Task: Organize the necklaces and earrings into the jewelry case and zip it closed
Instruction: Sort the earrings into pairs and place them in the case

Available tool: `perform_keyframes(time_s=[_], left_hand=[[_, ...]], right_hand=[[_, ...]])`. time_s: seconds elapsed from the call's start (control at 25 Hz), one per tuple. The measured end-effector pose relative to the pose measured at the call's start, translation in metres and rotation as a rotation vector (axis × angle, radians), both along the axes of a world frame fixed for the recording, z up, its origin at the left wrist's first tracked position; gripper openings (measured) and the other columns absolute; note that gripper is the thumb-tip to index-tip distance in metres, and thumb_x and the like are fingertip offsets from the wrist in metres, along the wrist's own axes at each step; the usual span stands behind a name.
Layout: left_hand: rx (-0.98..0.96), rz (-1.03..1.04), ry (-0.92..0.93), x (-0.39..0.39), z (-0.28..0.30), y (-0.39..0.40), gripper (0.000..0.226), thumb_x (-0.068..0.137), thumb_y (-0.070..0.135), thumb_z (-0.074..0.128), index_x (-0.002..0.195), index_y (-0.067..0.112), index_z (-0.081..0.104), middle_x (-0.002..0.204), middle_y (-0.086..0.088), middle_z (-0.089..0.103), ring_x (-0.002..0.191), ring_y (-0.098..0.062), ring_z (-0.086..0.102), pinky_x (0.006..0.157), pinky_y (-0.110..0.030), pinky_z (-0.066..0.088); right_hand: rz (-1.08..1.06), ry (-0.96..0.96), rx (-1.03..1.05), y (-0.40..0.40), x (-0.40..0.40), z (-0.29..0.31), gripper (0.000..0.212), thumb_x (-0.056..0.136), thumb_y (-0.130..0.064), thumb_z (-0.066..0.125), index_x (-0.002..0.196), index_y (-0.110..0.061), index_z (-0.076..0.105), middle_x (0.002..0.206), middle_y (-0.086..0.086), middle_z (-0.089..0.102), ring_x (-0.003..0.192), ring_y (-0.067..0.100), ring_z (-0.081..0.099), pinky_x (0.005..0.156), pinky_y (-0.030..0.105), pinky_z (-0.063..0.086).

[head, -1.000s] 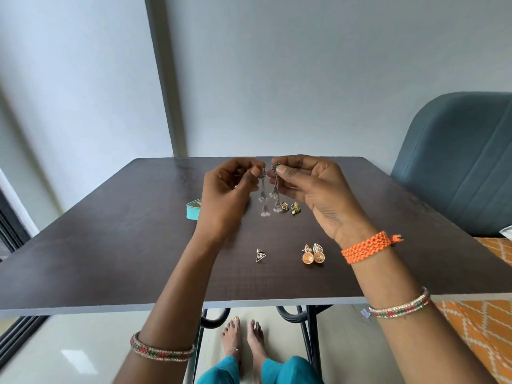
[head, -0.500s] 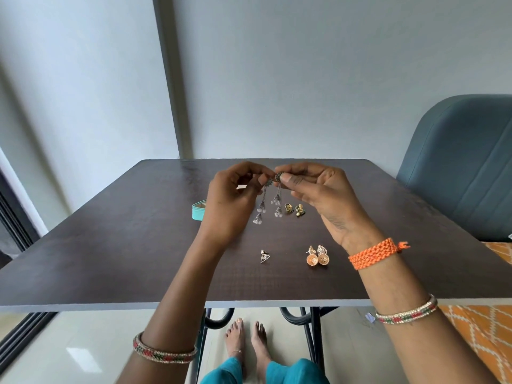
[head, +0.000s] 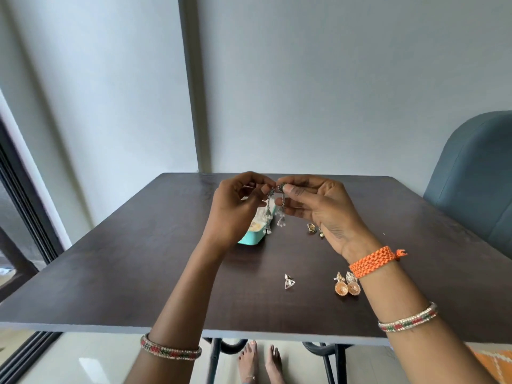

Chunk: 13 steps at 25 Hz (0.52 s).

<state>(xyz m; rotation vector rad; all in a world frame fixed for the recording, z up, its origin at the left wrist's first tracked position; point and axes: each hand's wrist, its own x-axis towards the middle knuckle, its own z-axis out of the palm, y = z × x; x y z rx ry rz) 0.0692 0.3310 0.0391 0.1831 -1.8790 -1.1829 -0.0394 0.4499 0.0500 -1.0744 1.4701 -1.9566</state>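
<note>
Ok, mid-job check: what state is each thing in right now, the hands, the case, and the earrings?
left hand: raised, pinches one dangly earring
right hand: raised, pinches the other
dangly earrings: hang above the table
jewelry case: open, on the table
orange round earrings: lie loose on the table
triangle earring: loose on the table
small gold earrings: loose, partly hidden by the right hand

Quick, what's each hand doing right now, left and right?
Left hand: pinches the top of one long silver dangle earring.
Right hand: pinches the top of the other dangle earring.
</note>
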Motion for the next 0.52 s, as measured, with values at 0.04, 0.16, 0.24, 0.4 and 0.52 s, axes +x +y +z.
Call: perform_keyframes(time_s=[0.04,0.16,0.24,0.4,0.52], left_hand=[[0.007,0.013,-0.004,0.000,0.000,-0.009,0.019,0.090,0.005,0.059,0.081,0.019,0.068,0.074,0.005,0.067,0.071,-0.012,0.062,0.072,-0.031,0.053],[0.075,0.069,-0.017,-0.003,-0.008,-0.040,0.019,0.089,0.005,0.059,0.081,0.020,0.067,0.073,0.008,0.066,0.069,-0.009,0.062,0.069,-0.027,0.052],[0.156,0.101,-0.039,-0.004,-0.017,-0.059,0.019,0.090,0.004,0.058,0.081,0.018,0.066,0.075,0.002,0.065,0.063,-0.003,0.061,0.064,-0.020,0.050],[0.152,0.159,-0.127,-0.007,-0.032,-0.095,0.020,0.091,0.002,0.056,0.080,0.017,0.065,0.071,0.004,0.065,0.057,-0.001,0.059,0.056,-0.014,0.048],[0.154,0.126,-0.169,-0.014,-0.036,-0.113,0.018,0.091,0.007,0.057,0.082,0.019,0.066,0.065,0.013,0.065,0.059,-0.004,0.062,0.059,-0.021,0.051]], right_hand=[[0.006,-0.010,-0.002,-0.008,-0.001,0.000,0.012,0.086,-0.002,0.062,0.091,-0.008,0.071,0.082,0.003,0.074,0.074,0.017,0.071,0.070,0.026,0.057],[0.007,-0.062,-0.002,-0.034,-0.006,-0.003,0.012,0.088,0.001,0.059,0.092,-0.006,0.069,0.083,0.007,0.072,0.069,0.015,0.070,0.066,0.024,0.056],[0.003,-0.122,0.014,-0.053,-0.010,-0.009,0.012,0.089,0.001,0.058,0.091,-0.006,0.067,0.084,0.009,0.070,0.066,0.014,0.069,0.064,0.025,0.056],[-0.050,-0.219,0.089,-0.088,-0.016,-0.022,0.011,0.089,0.000,0.059,0.087,-0.006,0.067,0.081,0.009,0.069,0.063,0.016,0.068,0.058,0.029,0.056],[-0.060,-0.260,0.136,-0.108,-0.024,-0.030,0.009,0.088,0.000,0.059,0.088,-0.004,0.067,0.080,0.011,0.068,0.062,0.017,0.067,0.054,0.028,0.057]])
